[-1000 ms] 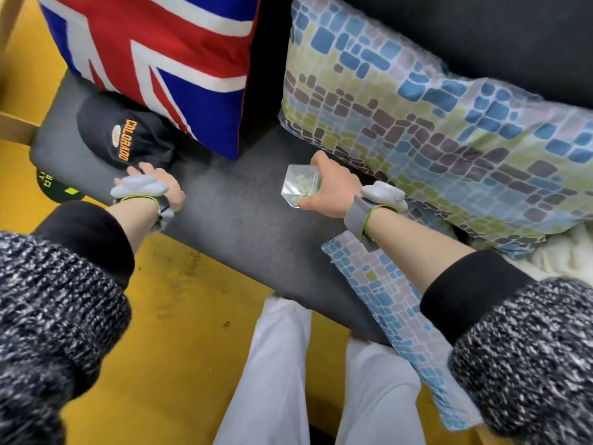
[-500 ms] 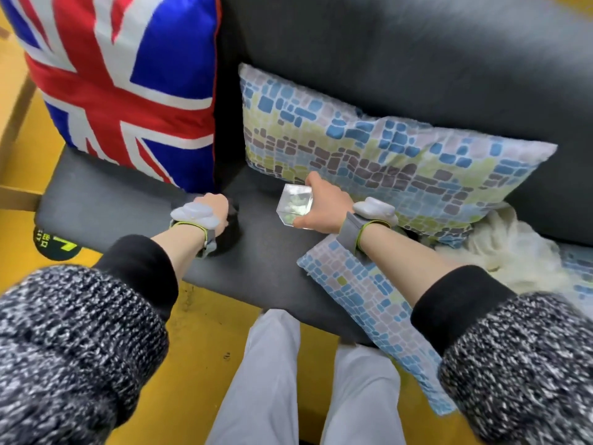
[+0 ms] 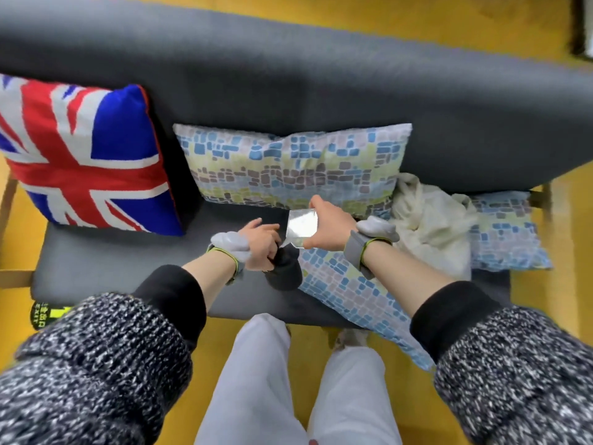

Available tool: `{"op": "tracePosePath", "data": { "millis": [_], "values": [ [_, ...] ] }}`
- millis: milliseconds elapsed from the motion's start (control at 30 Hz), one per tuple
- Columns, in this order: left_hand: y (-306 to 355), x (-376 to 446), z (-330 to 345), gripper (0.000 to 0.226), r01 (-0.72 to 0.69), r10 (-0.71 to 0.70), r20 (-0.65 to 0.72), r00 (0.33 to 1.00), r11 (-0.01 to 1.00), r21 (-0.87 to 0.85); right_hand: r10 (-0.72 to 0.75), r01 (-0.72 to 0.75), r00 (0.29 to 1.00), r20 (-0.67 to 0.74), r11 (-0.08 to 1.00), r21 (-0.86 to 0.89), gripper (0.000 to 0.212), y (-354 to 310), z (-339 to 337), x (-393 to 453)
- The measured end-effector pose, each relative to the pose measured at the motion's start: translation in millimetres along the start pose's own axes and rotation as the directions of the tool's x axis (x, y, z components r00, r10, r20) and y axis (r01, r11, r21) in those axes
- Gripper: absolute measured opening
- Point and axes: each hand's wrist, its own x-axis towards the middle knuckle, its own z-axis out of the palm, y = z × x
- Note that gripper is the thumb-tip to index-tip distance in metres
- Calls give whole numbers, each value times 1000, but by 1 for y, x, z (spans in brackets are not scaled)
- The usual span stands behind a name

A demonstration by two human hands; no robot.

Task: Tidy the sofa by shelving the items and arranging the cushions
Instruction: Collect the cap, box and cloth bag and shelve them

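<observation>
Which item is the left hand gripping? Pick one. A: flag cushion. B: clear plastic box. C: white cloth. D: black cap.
D: the left hand is closed on the black cap above the sofa seat, while the right hand holds the clear plastic box.

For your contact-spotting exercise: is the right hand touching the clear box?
Touching. The head view shows the right hand gripping the clear box, thumb and fingers on opposite edges.
</observation>
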Motion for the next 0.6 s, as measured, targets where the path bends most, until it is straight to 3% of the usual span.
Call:
{"op": "tracePosePath", "data": {
  "millis": [167, 233, 400, 600],
  "values": [
    [74, 2, -34, 19, -75, 74, 21, 997, 997, 14, 58, -56, 996, -62, 998, 24, 77, 45, -15, -48],
    [117, 9, -40, 14, -82, 82, -55, 995, 997, 2, 67, -63, 993, -100, 997, 43, 75, 78, -24, -79],
    [184, 20, -38, 24, -107, 91, -307, 947, 994, -36, 112, -95, 979, -168, 990, 105, 69, 138, -35, -139],
    [306, 39, -40, 15, -90, 0, -411, 911, 975, -201, 124, -85, 970, -211, 979, 185, 63, 236, -39, -229]
  ]
}}
